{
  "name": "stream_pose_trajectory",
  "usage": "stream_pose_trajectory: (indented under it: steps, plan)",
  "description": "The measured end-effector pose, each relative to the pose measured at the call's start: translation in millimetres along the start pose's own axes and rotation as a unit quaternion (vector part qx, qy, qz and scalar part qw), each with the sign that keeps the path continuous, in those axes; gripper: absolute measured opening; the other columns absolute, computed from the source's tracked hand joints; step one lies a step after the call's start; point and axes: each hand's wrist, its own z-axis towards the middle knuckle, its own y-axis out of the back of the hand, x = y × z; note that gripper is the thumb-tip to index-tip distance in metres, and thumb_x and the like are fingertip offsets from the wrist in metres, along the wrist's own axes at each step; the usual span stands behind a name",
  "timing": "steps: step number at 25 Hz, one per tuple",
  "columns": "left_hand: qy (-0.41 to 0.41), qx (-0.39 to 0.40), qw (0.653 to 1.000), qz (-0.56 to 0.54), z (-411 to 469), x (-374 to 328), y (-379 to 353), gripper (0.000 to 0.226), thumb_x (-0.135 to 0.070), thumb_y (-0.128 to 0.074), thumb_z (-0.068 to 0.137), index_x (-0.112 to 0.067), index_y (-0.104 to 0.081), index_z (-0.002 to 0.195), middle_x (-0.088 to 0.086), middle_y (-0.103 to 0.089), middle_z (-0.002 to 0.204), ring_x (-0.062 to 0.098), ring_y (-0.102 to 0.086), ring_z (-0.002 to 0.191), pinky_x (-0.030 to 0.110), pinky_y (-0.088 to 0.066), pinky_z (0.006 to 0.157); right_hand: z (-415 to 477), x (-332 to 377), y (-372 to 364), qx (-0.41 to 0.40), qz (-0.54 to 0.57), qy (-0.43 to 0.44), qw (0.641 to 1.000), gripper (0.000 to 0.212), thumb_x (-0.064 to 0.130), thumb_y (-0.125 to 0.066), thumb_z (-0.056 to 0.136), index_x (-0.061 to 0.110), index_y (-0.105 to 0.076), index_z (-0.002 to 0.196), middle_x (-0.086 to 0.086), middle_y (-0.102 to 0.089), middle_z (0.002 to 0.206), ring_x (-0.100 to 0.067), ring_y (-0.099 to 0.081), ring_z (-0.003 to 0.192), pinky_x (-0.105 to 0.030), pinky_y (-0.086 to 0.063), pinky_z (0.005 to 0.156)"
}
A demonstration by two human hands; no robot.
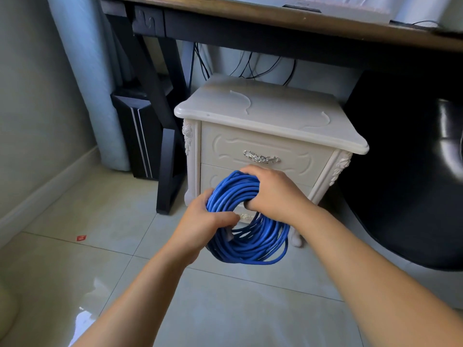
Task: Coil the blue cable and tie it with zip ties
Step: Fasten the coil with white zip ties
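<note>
One blue cable coil (253,249) in left hand (200,221), right hand (273,194)

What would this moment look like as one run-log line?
left hand: grips blue cable coil | right hand: grips coil top | zip tie on coil: none visible | behind: cream carved cabinet

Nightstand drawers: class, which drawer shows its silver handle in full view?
The upper drawer: its ornate silver handle is unobstructed. The lower drawer sits behind the coiled blue cable, which hides most of its handle.
</note>
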Motion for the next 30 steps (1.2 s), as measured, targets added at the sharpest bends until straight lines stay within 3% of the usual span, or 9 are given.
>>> stream_pose_trajectory:
  steps: [4, 7, 8, 10, 12, 17, 19, 22, 30]
  plan:
    - [0.04, -0.009, 0.999, -0.029, 17.2, 4.1, -2.3, 0.026, -0.003, -0.077, 0.078, -0.008, -0.064, 0.1, 0.01, -0.069, 0.074, 0.027, -0.068, 0.071, 0.035, -0.058, 0.068, 18.9, -6.6, -9.5, 0.004, -0.057, 0.032, 0.998, 0.057, 0.016, -0.069, 0.075, 0.037, -0.054, 0.126, 0.005, -0.06, 0.112, -0.018, -0.058, 0.101, -0.036, -0.05, 0.086]
    - [0.069, -0.057, 0.995, -0.043, 33.4, 11.0, -5.3, 0.016, 0.007, -0.063, 0.08, 0.0, -0.061, 0.094, 0.016, -0.064, 0.065, 0.032, -0.06, 0.063, 0.036, -0.053, 0.061, 33.7, -19.5, 19.8, 0.117, 0.067, 0.043, 0.99, 0.06, 0.022, -0.077, 0.076, 0.04, -0.053, 0.128, 0.008, -0.058, 0.121, -0.011, -0.056, 0.111, -0.029, -0.046, 0.095]
    - [0.079, -0.071, 0.993, -0.059, 38.1, 13.3, -4.9, 0.015, 0.007, -0.061, 0.08, 0.0, -0.06, 0.094, 0.017, -0.063, 0.065, 0.031, -0.059, 0.062, 0.035, -0.051, 0.059, 41.9, -26.6, 34.7, 0.093, 0.132, 0.043, 0.986, 0.058, 0.02, -0.076, 0.079, 0.04, -0.054, 0.129, 0.007, -0.058, 0.125, -0.009, -0.054, 0.117, -0.029, -0.043, 0.1]
    - [0.094, -0.096, 0.987, -0.09, 45.5, 17.9, -2.2, 0.014, 0.005, -0.061, 0.081, -0.003, -0.058, 0.092, 0.016, -0.061, 0.064, 0.03, -0.059, 0.064, 0.036, -0.049, 0.061, 66.1, -50.2, 60.7, -0.096, 0.174, 0.017, 0.98, 0.044, 0.011, -0.065, 0.087, 0.03, -0.06, 0.127, 0.002, -0.06, 0.128, -0.012, -0.052, 0.123, -0.027, -0.037, 0.107]
    - [0.101, -0.112, 0.983, -0.107, 51.3, 21.2, 0.9, 0.013, 0.004, -0.061, 0.08, -0.005, -0.058, 0.089, 0.015, -0.061, 0.063, 0.03, -0.059, 0.067, 0.038, -0.047, 0.065, 87.4, -78.3, 73.6, -0.241, 0.046, -0.044, 0.968, 0.035, 0.005, -0.048, 0.095, 0.016, -0.064, 0.124, -0.007, -0.058, 0.132, -0.02, -0.049, 0.127, -0.021, -0.031, 0.103]
    - [0.084, -0.117, 0.983, -0.113, 57.2, 20.1, 2.9, 0.016, -0.001, -0.066, 0.072, -0.006, -0.059, 0.086, 0.015, -0.061, 0.065, 0.03, -0.059, 0.067, 0.036, -0.048, 0.063, 125.9, -131.3, 74.1, -0.183, -0.146, -0.12, 0.965, 0.041, 0.009, -0.032, 0.103, 0.01, -0.049, 0.14, -0.014, -0.042, 0.146, -0.033, -0.029, 0.137, -0.031, -0.024, 0.109]
    - [0.084, -0.109, 0.984, -0.11, 56.7, 19.0, 3.9, 0.025, -0.009, -0.065, 0.061, -0.007, -0.059, 0.086, 0.014, -0.062, 0.065, 0.029, -0.059, 0.066, 0.038, -0.048, 0.064, 135.9, -138.4, 77.3, -0.15, -0.199, -0.167, 0.954, 0.037, 0.01, -0.032, 0.101, 0.013, -0.057, 0.127, -0.014, -0.048, 0.139, -0.036, -0.034, 0.13, -0.036, -0.032, 0.102]
    - [0.084, -0.101, 0.987, -0.094, 55.6, 16.9, 5.2, 0.034, -0.011, -0.064, 0.058, -0.005, -0.059, 0.091, 0.014, -0.063, 0.066, 0.029, -0.06, 0.066, 0.038, -0.05, 0.064, 146.3, -139.9, 85.8, -0.199, -0.139, -0.161, 0.957, 0.029, 0.001, -0.044, 0.09, 0.008, -0.072, 0.088, -0.017, -0.066, 0.116, -0.038, -0.049, 0.115, -0.034, -0.043, 0.087]
    - [0.079, -0.109, 0.985, -0.11, 45.5, 10.8, 6.4, 0.019, -0.002, -0.066, 0.071, -0.005, -0.057, 0.088, 0.015, -0.062, 0.064, 0.031, -0.059, 0.065, 0.038, -0.049, 0.064, 119.6, -119.4, 70.2, -0.263, -0.089, -0.114, 0.954, 0.021, 0.013, -0.042, 0.098, 0.011, -0.062, 0.104, -0.011, -0.058, 0.118, -0.029, -0.045, 0.117, -0.033, -0.036, 0.088]
